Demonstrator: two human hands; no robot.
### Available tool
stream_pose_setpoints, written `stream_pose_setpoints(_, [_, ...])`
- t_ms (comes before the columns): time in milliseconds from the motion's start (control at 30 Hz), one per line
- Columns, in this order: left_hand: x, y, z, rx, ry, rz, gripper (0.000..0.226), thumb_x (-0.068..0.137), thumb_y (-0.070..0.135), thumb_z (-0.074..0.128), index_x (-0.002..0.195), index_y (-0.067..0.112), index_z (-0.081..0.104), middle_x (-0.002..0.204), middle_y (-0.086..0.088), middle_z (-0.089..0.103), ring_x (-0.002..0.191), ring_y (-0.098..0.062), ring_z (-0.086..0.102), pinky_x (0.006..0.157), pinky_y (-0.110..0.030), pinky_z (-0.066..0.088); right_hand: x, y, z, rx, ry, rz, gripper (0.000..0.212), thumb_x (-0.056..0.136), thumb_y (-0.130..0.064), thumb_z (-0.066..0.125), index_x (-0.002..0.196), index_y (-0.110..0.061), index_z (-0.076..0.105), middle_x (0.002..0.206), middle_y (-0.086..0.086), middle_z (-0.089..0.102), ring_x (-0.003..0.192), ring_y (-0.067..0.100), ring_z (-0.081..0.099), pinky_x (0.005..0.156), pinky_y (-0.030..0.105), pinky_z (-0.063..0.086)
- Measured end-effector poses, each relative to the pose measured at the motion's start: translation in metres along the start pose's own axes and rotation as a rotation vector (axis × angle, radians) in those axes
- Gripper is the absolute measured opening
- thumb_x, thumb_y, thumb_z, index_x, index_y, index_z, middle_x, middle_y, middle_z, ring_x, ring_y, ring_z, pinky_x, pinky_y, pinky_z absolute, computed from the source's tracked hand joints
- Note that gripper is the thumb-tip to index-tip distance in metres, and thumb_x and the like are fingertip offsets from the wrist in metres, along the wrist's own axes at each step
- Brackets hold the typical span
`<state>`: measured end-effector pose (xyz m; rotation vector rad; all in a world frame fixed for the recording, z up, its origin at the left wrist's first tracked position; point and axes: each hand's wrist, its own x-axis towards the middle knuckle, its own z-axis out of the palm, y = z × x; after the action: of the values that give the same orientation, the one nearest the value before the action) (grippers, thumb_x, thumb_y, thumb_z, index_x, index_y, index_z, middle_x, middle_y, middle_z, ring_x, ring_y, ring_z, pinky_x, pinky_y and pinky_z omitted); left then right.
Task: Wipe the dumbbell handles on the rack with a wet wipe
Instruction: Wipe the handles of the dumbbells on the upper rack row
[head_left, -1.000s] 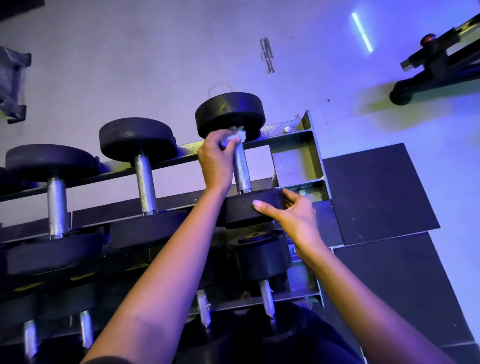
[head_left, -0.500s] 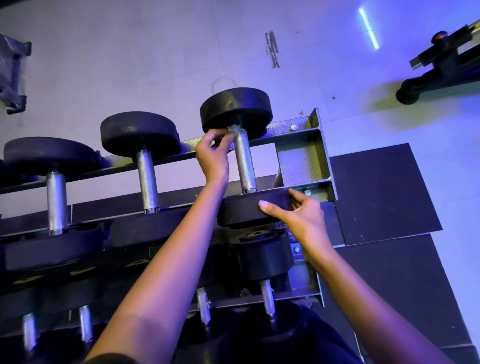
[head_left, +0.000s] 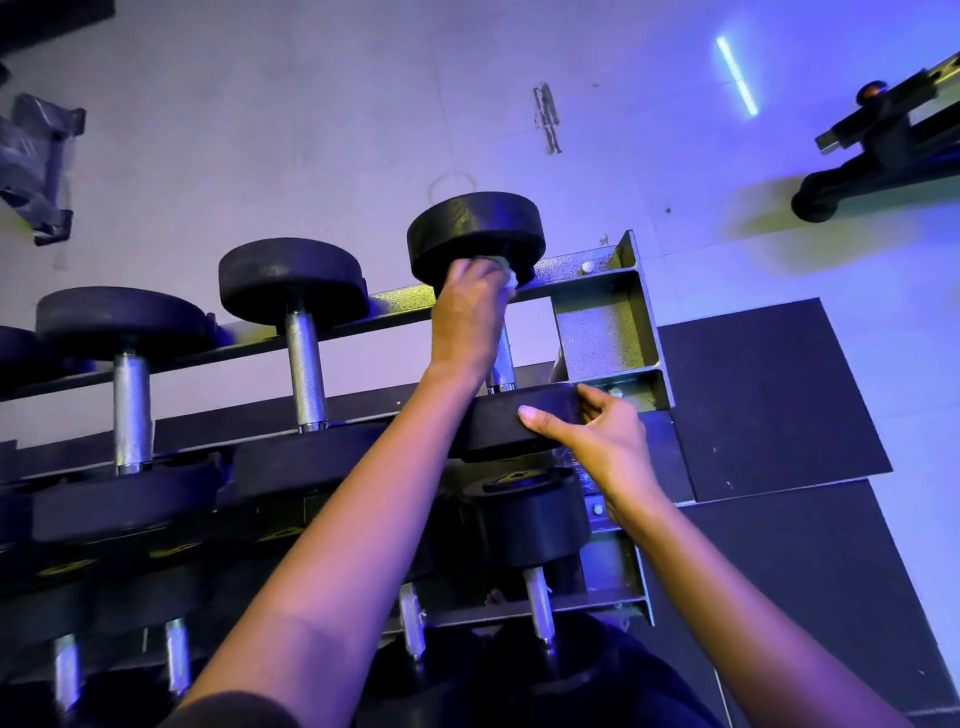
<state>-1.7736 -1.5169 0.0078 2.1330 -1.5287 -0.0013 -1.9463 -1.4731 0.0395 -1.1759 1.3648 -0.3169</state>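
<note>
Our left hand clasps the wet wipe round the handle; our right hand grips the head beneath; let's twist fully.

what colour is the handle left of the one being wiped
Silver metal with fine knurling on the handle; the head view shows it.

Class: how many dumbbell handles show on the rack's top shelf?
3: left handle, middle handle, right handle held by the left hand with the wet wipe. Another may be cut off far left.
</note>
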Motion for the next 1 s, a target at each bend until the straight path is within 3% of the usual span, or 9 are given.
stream_pose_setpoints(167, [-0.003, 0.009, -0.014, -0.521, 0.213, -0.53, 0.009, 0.075, 0.017, 0.074, 0.077, 0.01, 0.07, 0.078, -0.004, 0.063, 0.069, -0.012, 0.054, 0.067, -0.028, 0.043, 0.0, 0.0, 0.0, -0.031, 0.021, -0.003, 0.11, 0.019, -0.085, 0.069, 0.108, -0.02, 0.067, 0.101, -0.006, 0.072, 0.099, 0.019, 0.067, 0.089, 0.045, 0.052])
stream_pose_setpoints(233, [-0.003, 0.004, -0.013, -0.686, 0.219, -0.727, 0.009, 0.079, 0.015, 0.071, 0.073, 0.014, 0.063, 0.071, 0.002, 0.061, 0.064, -0.011, 0.053, 0.065, -0.028, 0.047, -0.001, 0.0, 0.0, -0.042, 0.022, -0.005, 0.107, 0.022, -0.084, 0.069, 0.108, -0.02, 0.067, 0.101, -0.006, 0.072, 0.099, 0.019, 0.066, 0.089, 0.045, 0.052])
stream_pose_setpoints(367, [-0.006, -0.007, -0.01, -1.376, 0.12, -1.064, 0.017, 0.091, 0.0, 0.052, 0.078, 0.012, 0.055, 0.078, -0.004, 0.058, 0.071, -0.015, 0.055, 0.058, -0.02, 0.052, -0.004, -0.003, -0.001, -0.031, 0.031, 0.002, 0.115, 0.022, -0.081, 0.071, 0.119, -0.018, 0.063, 0.109, -0.003, 0.07, 0.105, 0.018, 0.064, 0.093, 0.044, 0.051])
stream_pose_setpoints(500, [-0.028, -0.017, -0.034, -1.231, -0.186, -0.951, 0.013, 0.085, 0.002, 0.061, 0.075, 0.01, 0.058, 0.072, 0.0, 0.064, 0.07, -0.012, 0.058, 0.067, -0.021, 0.054, -0.004, -0.004, -0.002, -0.044, 0.033, 0.003, 0.1, 0.028, -0.077, 0.072, 0.109, -0.019, 0.067, 0.1, -0.006, 0.072, 0.099, 0.018, 0.066, 0.089, 0.045, 0.052])
stream_pose_setpoints(600, [-0.06, -0.017, -0.051, -1.077, -0.479, -0.888, 0.01, 0.08, 0.001, 0.065, 0.075, 0.007, 0.06, 0.067, 0.002, 0.067, 0.064, -0.01, 0.063, 0.061, -0.019, 0.054, -0.006, -0.005, -0.001, -0.035, 0.036, 0.002, 0.099, 0.029, -0.075, 0.073, 0.11, -0.019, 0.067, 0.102, -0.005, 0.072, 0.099, 0.017, 0.066, 0.089, 0.044, 0.053])
stream_pose_setpoints(733, [-0.032, -0.019, -0.038, -1.078, -0.214, -0.85, 0.015, 0.081, -0.002, 0.064, 0.077, 0.012, 0.059, 0.083, -0.004, 0.063, 0.075, -0.013, 0.063, 0.067, -0.022, 0.053, -0.01, -0.01, -0.003, -0.017, 0.046, 0.023, 0.099, 0.033, -0.069, 0.078, 0.116, -0.016, 0.064, 0.108, -0.001, 0.069, 0.105, 0.02, 0.063, 0.094, 0.045, 0.05])
stream_pose_setpoints(833, [-0.017, -0.017, -0.031, -1.122, -0.082, -0.858, 0.015, 0.084, -0.003, 0.061, 0.083, 0.012, 0.06, 0.085, -0.003, 0.062, 0.075, -0.011, 0.062, 0.07, -0.021, 0.053, -0.008, -0.006, 0.0, -0.011, 0.05, 0.03, 0.117, 0.023, -0.082, 0.073, 0.119, -0.017, 0.063, 0.109, -0.002, 0.069, 0.105, 0.02, 0.064, 0.093, 0.045, 0.051])
stream_pose_setpoints(900, [-0.035, -0.012, -0.04, -1.029, -0.166, -0.783, 0.017, 0.081, -0.005, 0.063, 0.081, 0.011, 0.062, 0.085, 0.001, 0.063, 0.074, -0.007, 0.061, 0.071, -0.019, 0.053, -0.005, -0.001, 0.001, -0.016, 0.046, 0.036, 0.121, 0.019, -0.086, 0.071, 0.12, -0.021, 0.062, 0.109, -0.004, 0.07, 0.104, 0.022, 0.064, 0.092, 0.047, 0.051])
stream_pose_setpoints(1000, [-0.061, -0.007, -0.054, -0.77, -0.369, -0.552, 0.01, 0.076, 0.0, 0.071, 0.082, 0.007, 0.068, 0.085, 0.006, 0.065, 0.072, 0.004, 0.06, 0.072, -0.013, 0.049, -0.007, -0.006, -0.001, -0.032, 0.051, 0.034, 0.102, 0.027, -0.078, 0.073, 0.11, -0.02, 0.067, 0.1, -0.004, 0.072, 0.099, 0.02, 0.066, 0.09, 0.045, 0.052])
